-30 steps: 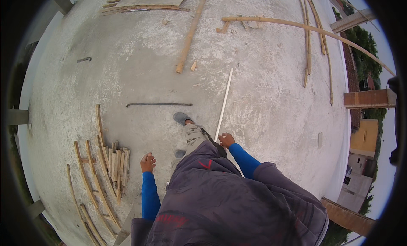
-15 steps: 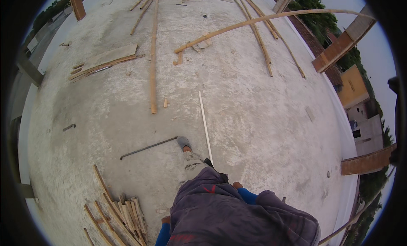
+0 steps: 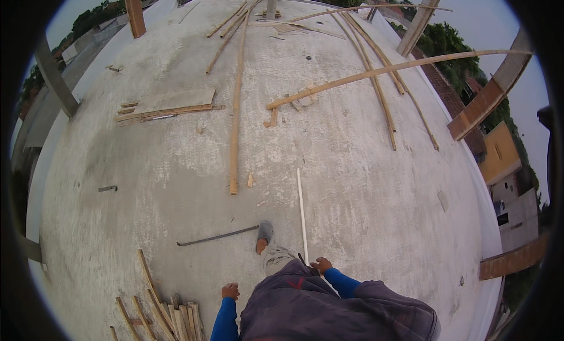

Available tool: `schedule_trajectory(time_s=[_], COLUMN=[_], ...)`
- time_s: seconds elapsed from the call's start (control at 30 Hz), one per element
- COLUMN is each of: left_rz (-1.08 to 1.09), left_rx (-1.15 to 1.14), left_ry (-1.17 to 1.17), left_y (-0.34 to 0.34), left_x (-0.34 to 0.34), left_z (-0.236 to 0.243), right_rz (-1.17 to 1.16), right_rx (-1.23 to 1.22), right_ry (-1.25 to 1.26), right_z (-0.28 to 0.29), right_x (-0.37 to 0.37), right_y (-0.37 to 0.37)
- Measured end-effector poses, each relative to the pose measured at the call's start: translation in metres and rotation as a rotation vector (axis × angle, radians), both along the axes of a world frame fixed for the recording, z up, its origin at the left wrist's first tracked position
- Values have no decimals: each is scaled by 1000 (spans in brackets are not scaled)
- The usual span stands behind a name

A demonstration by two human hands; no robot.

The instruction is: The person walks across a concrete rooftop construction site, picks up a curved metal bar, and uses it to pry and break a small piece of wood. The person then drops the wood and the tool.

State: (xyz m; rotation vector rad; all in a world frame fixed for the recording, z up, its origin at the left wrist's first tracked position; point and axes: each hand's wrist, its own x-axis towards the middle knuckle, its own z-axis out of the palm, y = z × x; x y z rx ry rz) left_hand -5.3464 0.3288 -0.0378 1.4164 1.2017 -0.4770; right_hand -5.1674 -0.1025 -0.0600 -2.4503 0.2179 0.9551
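My left hand (image 3: 230,290) hangs at the lower middle, beside my dark shirt, fingers loosely bent and apart with nothing visible in them. My right hand (image 3: 320,265) is curled at my hip by a dark strap; what it holds, if anything, I cannot make out. The near end of a long white pipe (image 3: 301,206) is beside it. My foot in a grey shoe (image 3: 264,232) is at the end of a dark bent bar (image 3: 217,236) on the concrete. A pile of wooden battens (image 3: 183,314) lies to my left.
Long bamboo poles (image 3: 235,135) lie across the roof ahead and right, one slanting long (image 3: 399,66). Boards (image 3: 173,105) lie at the left, with a small dark bent piece (image 3: 107,188) below them. Concrete columns (image 3: 56,76) and rusty-faced posts (image 3: 482,100) line the roof edges.
The view has tilted up from my body to show more of the far roof. The floor items appear lower. Both my hands, mostly hidden half a second ago, show again.
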Motion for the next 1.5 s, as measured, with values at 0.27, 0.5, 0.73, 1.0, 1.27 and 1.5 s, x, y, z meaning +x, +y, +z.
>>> schedule_trajectory(time_s=[0.27,0.5,0.73,1.0,1.27,1.5], left_rz=[-25,122,359,287,592,449], left_rx=[-141,114,-85,-941,-1457,-1617], left_ry=[365,119,-256,-507,-819,-1144], left_y=[58,111,100,73,85,151], left_x=[39,111,288,408,415,386], left_z=[-19,-33,57,165,231,314], right_rz=[-53,-2,145,842,1168,683], right_rx=[88,231,465,774,750,278], right_ry=[43,-39,-143,-523,-839,-329], right_z=[11,50,131,299,289,168], right_x=[203,345,377,306,298,348], right_y=[99,175,276,405,413,323])
